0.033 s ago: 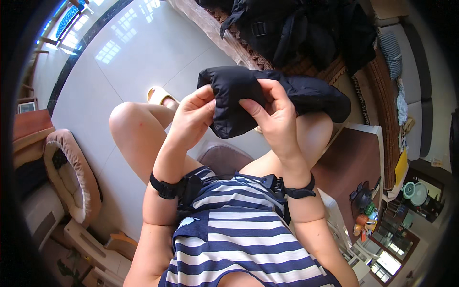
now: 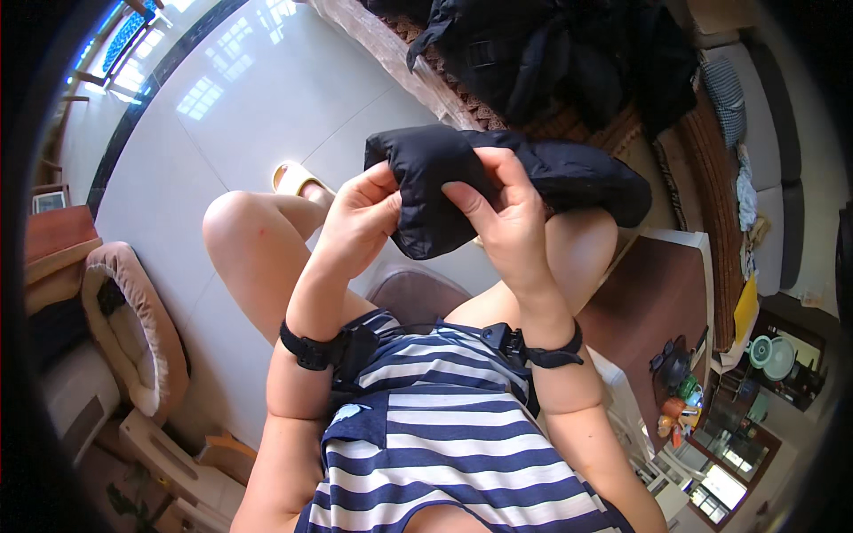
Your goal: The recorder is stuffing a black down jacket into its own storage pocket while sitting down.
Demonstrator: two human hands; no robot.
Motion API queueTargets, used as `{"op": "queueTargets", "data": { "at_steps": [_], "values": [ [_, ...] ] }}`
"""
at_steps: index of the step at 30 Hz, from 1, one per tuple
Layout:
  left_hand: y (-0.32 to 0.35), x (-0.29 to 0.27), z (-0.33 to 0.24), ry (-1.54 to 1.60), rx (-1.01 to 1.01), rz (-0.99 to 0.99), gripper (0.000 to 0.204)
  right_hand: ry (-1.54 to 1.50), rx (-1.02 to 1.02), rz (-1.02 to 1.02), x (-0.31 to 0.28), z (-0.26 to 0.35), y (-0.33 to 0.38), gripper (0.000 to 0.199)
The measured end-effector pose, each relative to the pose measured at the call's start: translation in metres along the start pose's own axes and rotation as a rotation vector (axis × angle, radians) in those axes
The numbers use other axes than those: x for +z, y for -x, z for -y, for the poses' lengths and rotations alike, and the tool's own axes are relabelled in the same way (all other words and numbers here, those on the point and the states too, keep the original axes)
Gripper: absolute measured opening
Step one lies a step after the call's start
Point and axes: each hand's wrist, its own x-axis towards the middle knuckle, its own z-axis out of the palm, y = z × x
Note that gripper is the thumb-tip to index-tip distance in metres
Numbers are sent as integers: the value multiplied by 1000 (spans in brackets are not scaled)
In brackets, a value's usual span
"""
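Observation:
Both hands hold a soft black padded fabric piece (image 2: 431, 209) above my lap. It has a smooth, slightly shiny surface, and a longer puffy part of it stretches right over my right knee. My left hand (image 2: 360, 213) pinches its left edge between thumb and bent fingers. Gripping it further right, my right hand (image 2: 506, 204) presses the thumb on the front while the fingers reach over the top and partly behind. Whether this is a sleeve or another part of a garment cannot be made out.
Beyond the padded piece, a heap of black clothing (image 2: 551, 62) lies on a brown woven cover (image 2: 466, 98). To the right stands a brown-topped table (image 2: 635, 311) with small items on it. A beige pet bed (image 2: 169, 355) is at the left, and a brown stool (image 2: 418, 289) sits between my legs.

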Motion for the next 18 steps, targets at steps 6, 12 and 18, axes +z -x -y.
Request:
{"op": "queueTargets", "data": {
  "at_steps": [6, 12, 18],
  "values": [
    [-7, 12, 3, -233, -85, -21, 22, 341, -195, -100, 12, -5, -8, 12],
    [-20, 19, 12, -630, 176, -238, 14, 409, -237, -104, 13, 1, 0, 20],
    [-13, 3, 14, -318, 105, -288, 15, 361, -134, -206, -1, 5, 1, 29]
  ]
}}
